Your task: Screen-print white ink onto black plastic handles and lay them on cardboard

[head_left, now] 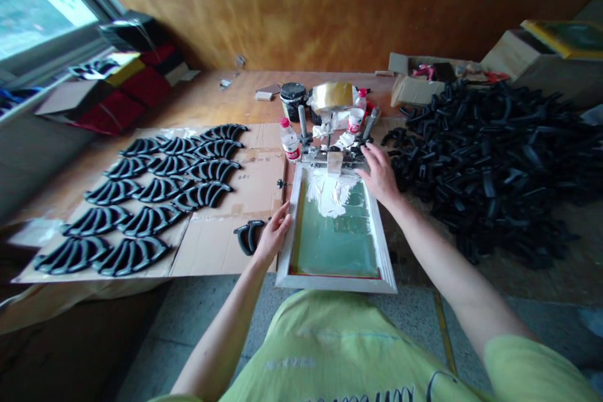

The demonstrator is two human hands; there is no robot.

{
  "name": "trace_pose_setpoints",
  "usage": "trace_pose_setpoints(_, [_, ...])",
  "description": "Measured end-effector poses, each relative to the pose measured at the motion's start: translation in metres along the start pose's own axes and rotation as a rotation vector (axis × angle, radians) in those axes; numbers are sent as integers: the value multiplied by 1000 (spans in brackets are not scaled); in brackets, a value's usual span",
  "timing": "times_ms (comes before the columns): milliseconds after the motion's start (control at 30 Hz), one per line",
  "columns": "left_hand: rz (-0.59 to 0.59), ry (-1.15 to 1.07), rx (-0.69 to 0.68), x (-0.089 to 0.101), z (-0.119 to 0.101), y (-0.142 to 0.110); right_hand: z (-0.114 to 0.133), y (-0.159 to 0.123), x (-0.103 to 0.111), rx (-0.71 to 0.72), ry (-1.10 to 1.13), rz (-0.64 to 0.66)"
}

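A silk-screen frame [386, 264] with a pale border and green mesh lies in front of me, white paste [330, 195] smeared over its far part. A translucent squeegee blade [334, 163] stands at the paste's far edge. My left hand [274, 232] is beside the frame's left border, fingers stretched out; whether they touch it I cannot tell. Just left of that hand sits a black curved plastic part [249, 237]. My right hand [380, 174] is at the frame's far right corner, fingers spread, close to the metal hinge clamp [365, 141].
Rows of black curved parts [155, 188] cover cardboard [254, 176] on the left. A big heap of black parts [494, 169] lies right. Bottles [289, 141], a dark tub [293, 100] and a tape roll [332, 97] stand behind the clamp. Boxes [419, 85] sit at the back right.
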State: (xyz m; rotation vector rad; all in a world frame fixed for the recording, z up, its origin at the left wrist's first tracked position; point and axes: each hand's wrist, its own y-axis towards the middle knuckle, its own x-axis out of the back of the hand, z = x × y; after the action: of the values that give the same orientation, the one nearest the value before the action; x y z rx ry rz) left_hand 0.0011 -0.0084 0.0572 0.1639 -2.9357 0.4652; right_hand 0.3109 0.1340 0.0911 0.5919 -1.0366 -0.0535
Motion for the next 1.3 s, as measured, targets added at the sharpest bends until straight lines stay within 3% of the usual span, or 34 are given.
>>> trace_pose_setpoints(67, [11, 31, 41, -6, 24, 7, 22, 22, -16, 95, -30, 128])
trace_pose_setpoints(133, [4, 47, 48, -9, 40, 14, 40, 33, -33, 101, -90, 304])
trace_pose_setpoints(233, [12, 9, 49, -10, 52, 20, 54, 21, -48, 86, -177, 468])
trace_pose_setpoints(367, [36, -5, 76, -9, 54, 21, 56, -22, -34, 321, -124, 520])
trace_pose_setpoints(467, [9, -4, 90, -9, 51, 19, 53, -37, -16, 515, -3, 591])
trace_pose_setpoints(567, [-21, -45, 79, -10, 47, 16, 52, -30, -11, 483, 54, 605])
trace_pose_setpoints(667, [-25, -58, 71, -10, 43, 14, 56, -28, -20, 356, 10, 479])
trace_pose_setpoints(833, [12, -58, 76, -11, 38, 13, 61, -51, -24, 459, -3, 466])
trace_pose_setpoints(933, [13, -60, 85, -10, 29, 10, 61, -35, -22, 379, 29, 426])
trace_pose_setpoints(1100, [-19, -49, 31, 3, -9, -1, 51, 36, -20, 81, -31, 336])
trace_pose_setpoints(1200, [32, -130, 51, 11, -40, -2, 19, 57, -4, -86, -43, 250])
trace_pose_setpoints(1300, [25, -278, -77, 9, -72, 9, -22, 43, 14, -301, -6, 122])
